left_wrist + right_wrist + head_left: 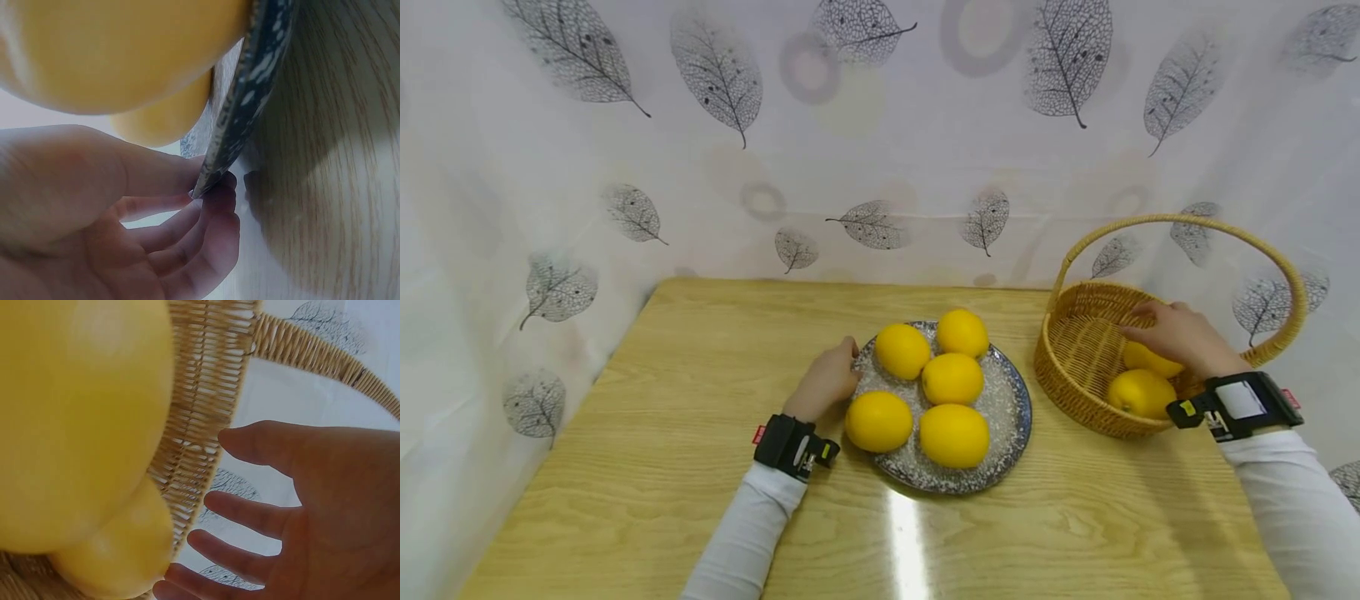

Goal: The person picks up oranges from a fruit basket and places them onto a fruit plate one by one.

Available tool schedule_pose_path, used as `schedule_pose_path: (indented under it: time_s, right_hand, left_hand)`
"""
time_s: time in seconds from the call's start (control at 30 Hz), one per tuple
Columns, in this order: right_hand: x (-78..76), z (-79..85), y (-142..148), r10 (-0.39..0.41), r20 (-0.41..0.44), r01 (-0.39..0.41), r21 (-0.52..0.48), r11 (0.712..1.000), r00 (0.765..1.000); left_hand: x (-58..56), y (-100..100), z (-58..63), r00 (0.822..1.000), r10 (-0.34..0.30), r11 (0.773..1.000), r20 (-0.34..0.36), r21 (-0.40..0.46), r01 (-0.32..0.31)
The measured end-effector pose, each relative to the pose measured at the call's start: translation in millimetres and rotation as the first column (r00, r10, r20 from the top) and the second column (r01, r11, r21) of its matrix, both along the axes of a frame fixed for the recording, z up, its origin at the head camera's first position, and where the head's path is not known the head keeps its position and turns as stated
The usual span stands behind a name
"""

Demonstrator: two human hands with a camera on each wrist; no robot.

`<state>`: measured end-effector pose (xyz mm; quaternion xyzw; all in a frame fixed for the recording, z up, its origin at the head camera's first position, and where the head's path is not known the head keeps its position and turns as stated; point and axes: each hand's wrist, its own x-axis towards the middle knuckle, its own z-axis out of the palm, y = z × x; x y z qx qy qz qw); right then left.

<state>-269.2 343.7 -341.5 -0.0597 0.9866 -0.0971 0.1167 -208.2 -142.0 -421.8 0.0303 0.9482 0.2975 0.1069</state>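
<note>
A speckled grey plate with a dark rim (1021, 417) carries several yellow lemons (954, 436). My left hand (824, 383) pinches the plate's left edge; in the left wrist view the thumb lies over the rim (240, 106) and the fingers curl beneath it. At the right stands a wicker basket (1078, 385) with a tall arched handle. Two lemons (1141, 393) lie inside, on its right side. Over them is my right hand (1183, 333), its fingers spread and holding nothing, as the right wrist view shows beside the basket's wall (197, 394).
A light wooden table (700, 375) bears the plate and basket. Behind it hangs a pale cloth (910, 167) printed with grey leaves. The basket's handle (1180, 219) arches above the right hand's wrist.
</note>
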Motion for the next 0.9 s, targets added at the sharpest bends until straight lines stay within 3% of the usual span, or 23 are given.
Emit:
schedule_pose_path:
  time_s: [0.23,0.43,0.9]
  right_hand:
    - [-5.0,-1.7,12.2,-0.038,0.062,0.037,0.009,0.999,0.997]
    - [-9.2,-5.0,17.2,-0.015,0.118,0.017,-0.017,1.000,0.993]
    - [-10.1,-16.1,17.8,0.071,0.110,-0.077,0.049,0.996,0.991]
  left_hand:
    - [0.7,-0.4,1.0,1.000,-0.001,1.000,0.000,0.000,0.001]
    - [1.0,-0.7,0.3,1.000,-0.005,1.000,0.001,-0.001,0.005]
    - [0.7,-0.6,-0.3,1.000,0.000,1.000,0.011,-0.003,0.000]
